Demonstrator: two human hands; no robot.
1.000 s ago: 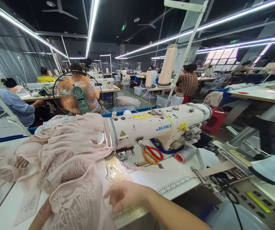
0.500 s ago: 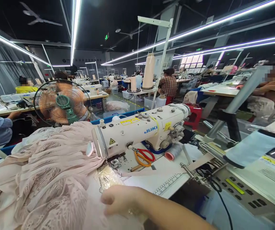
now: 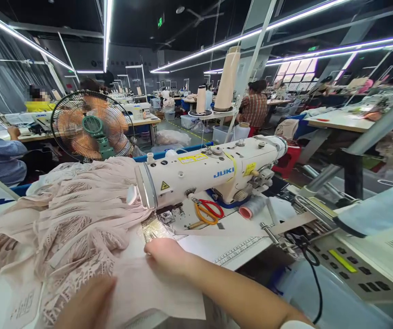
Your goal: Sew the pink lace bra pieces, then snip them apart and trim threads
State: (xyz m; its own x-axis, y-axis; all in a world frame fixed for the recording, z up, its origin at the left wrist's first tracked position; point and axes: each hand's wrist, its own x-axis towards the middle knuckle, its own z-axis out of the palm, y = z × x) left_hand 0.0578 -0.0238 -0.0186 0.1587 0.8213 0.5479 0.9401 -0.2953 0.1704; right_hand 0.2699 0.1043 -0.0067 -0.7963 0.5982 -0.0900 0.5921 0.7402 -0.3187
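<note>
A heap of pale pink lace-patterned fabric (image 3: 80, 219) lies gathered on the left of a white JUKI sewing machine (image 3: 196, 178) and runs up to its needle end. My right hand (image 3: 169, 258) is at the right edge of a flat stretch of this fabric, just in front of the needle area. Its fingers are curled and closed on the cloth edge, with the fingertips partly hidden. Close by it is a shiny, crinkled clear plastic piece (image 3: 153, 228). My left hand (image 3: 88, 299), smeared by motion, is over the fabric at the bottom left; its fingers cannot be made out.
Orange-and-red-handled scissors (image 3: 208, 212) and a grey thread spool (image 3: 253, 210) lie on the machine bed. A large fan (image 3: 91, 125) stands behind the fabric. Thread cones (image 3: 228, 80) rise on a stand. A metal frame device (image 3: 306, 208) is at the right. Other people sit at machines.
My left hand has come into view at the bottom left, over the fabric. The flat front part of the fabric now lies spread below my right hand. The camera view has shifted slightly.
</note>
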